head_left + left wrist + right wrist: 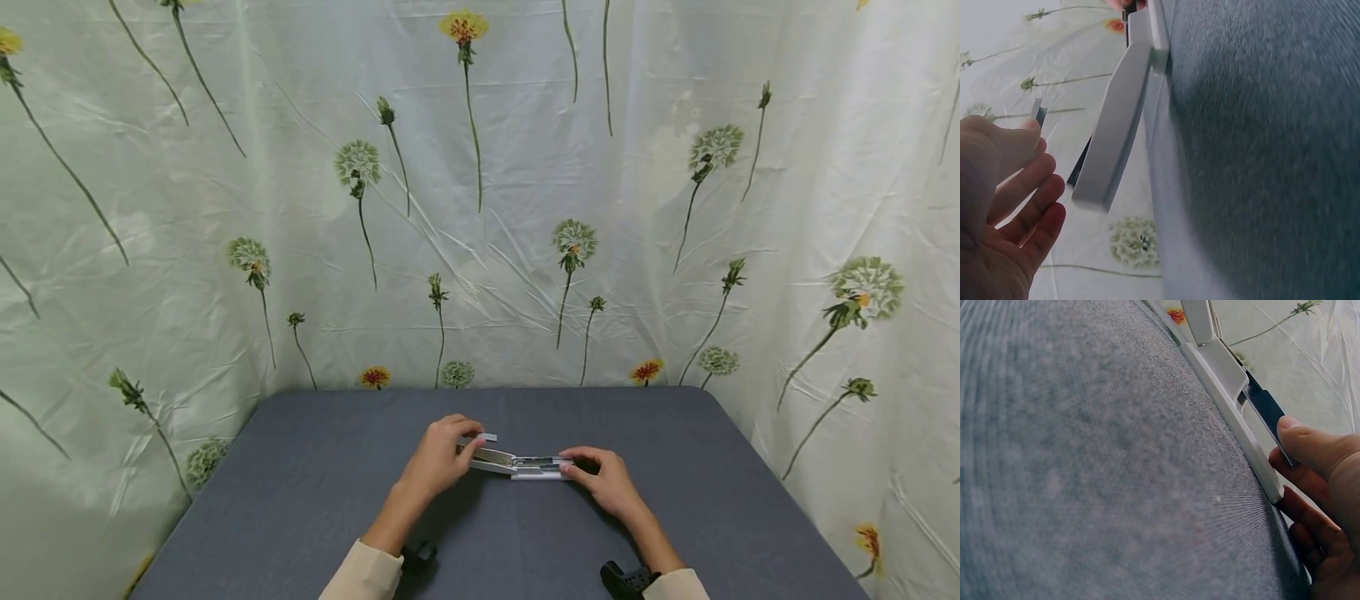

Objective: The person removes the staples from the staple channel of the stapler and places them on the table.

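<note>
A white stapler [536, 477] lies opened out on the cloth-covered table, its left arm [1113, 125] tilted up off the surface. My left hand [438, 457] is above and beside that raised arm. Between thumb and forefinger it pinches a short grey metal strip [1039, 112], which looks like a row of staples; its other fingers are loosely bent. At the stapler's right end, my right hand [606, 481] grips it, thumb on the dark metal-edged part [1266, 409] and fingers by the end of the white base [1235, 437]. The inside of the stapler shows only small in the head view.
A dark grey cloth [300, 492] covers the table. Behind and at both sides hangs a pale curtain [517, 167] printed with dandelions. Black wrist straps [626, 579] sit at the cuffs of the light sleeves [363, 573].
</note>
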{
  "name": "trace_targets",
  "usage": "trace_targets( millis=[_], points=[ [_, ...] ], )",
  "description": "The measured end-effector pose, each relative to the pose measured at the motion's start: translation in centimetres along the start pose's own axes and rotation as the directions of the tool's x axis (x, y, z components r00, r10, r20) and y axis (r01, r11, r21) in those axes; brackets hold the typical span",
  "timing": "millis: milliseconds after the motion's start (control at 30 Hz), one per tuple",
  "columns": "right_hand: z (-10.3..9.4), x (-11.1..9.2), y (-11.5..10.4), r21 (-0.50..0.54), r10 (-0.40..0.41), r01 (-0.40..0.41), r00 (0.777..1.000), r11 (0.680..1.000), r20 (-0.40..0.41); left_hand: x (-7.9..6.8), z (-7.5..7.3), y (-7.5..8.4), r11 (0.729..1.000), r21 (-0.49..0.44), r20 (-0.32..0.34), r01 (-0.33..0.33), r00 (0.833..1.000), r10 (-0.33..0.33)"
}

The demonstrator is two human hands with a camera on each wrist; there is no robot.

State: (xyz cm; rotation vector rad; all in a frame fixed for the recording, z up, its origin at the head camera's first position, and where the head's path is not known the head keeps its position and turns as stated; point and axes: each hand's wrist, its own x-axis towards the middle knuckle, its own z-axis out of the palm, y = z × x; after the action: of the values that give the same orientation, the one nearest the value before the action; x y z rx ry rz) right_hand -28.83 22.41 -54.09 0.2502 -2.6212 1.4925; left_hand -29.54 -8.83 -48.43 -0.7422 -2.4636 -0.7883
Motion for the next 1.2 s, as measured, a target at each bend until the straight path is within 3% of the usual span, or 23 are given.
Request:
trace_targets(
  millis=[300, 667, 1200],
  points=[
    [0.1, 0.0, 0.0, -0.018, 0.005, -0.005, 1.0, 1.0, -0.009, -1.0, -1.7, -1.5, 0.999, -0.014, -0.06, 0.051, 0.997, -0.051],
    [0.0, 0.0, 0.2, -0.011, -0.001, 0.001, 1.0, 1.0, 0.002, -1.9, -3.9, -3.3, 0.992, 0.01, -0.08, 0.128, 0.989, -0.127],
    [0.0, 0.0, 0.1, -0.032, 0.008, -0.008, 1.0, 0.999, 0.0, -3.9, -4.0, -5.7, 0.983, 0.042, -0.03, 0.18, 0.983, -0.179]
  ],
)
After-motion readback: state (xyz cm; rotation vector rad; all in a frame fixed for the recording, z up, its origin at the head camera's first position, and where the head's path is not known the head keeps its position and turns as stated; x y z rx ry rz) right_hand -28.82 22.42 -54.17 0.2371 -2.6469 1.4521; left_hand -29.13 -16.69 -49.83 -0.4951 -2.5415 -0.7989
